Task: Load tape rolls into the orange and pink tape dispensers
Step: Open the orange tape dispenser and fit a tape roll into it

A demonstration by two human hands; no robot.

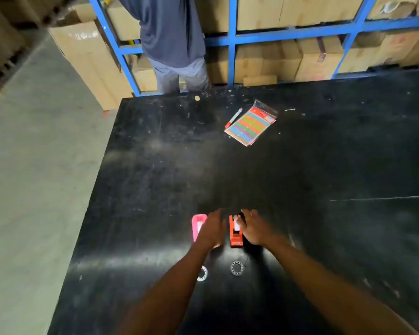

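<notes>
worktop [300,213] black, filling frame | orange dispenser [235,234] + pink dispenser [198,226] lying lower centre, long axes running up-down | L hand [212,232] covering pink, R hand [253,228] touching orange, grip state: can't tell | tape rolls [237,268], [203,274] sitting just below, each nearer its own dispenser

Pink dispenser [198,226], orange dispenser [235,234] side by side; rolls [237,268] nearer, seemingly unloaded.
</notes>
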